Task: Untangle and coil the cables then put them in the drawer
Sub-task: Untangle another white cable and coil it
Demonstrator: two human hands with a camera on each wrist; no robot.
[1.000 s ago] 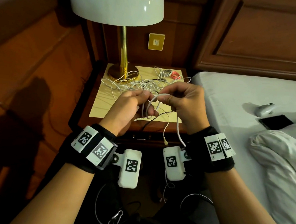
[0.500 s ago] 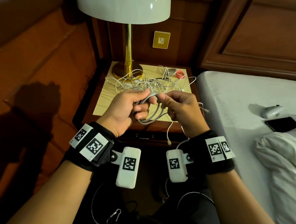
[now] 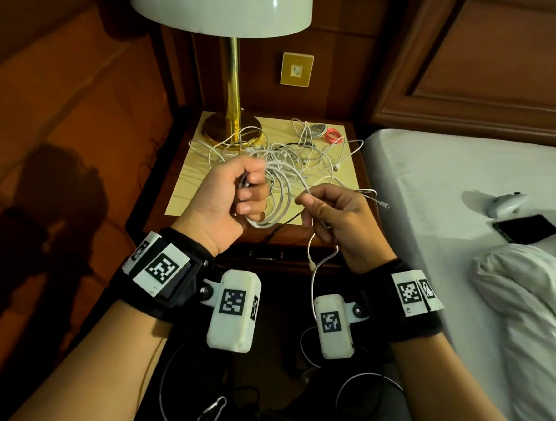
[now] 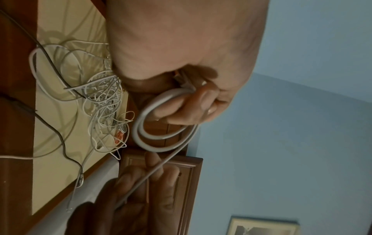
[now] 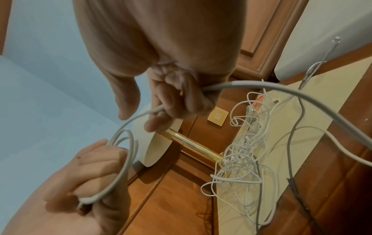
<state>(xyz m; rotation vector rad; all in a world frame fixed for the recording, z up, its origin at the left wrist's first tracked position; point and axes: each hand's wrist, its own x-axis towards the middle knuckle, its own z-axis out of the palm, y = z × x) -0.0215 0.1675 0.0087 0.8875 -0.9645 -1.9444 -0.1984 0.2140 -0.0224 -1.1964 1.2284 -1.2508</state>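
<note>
My left hand (image 3: 238, 195) grips a few loops of a white cable (image 3: 280, 207) over the front of the nightstand (image 3: 159, 216). The same coil (image 4: 153, 132) hangs from its curled fingers in the left wrist view. My right hand (image 3: 331, 213) pinches the free run of that cable (image 5: 141, 114) a little to the right, and the tail drops past the wrist. Behind the hands a tangle of white cables (image 3: 293, 156) lies on the nightstand top, with a black cable (image 3: 282, 225) among them. The drawer front (image 3: 267, 255) sits below the hands and is closed.
A brass lamp (image 3: 232, 110) with a white shade stands at the back left of the nightstand. A small red cable bundle (image 3: 332, 136) lies at the back right. The bed (image 3: 450, 195) is at the right, with a phone (image 3: 526, 228) and a white device (image 3: 505, 204) on it.
The hands have drawn apart: my right hand moved right and down along the cable, and the loops in my left hand have grown larger.
</note>
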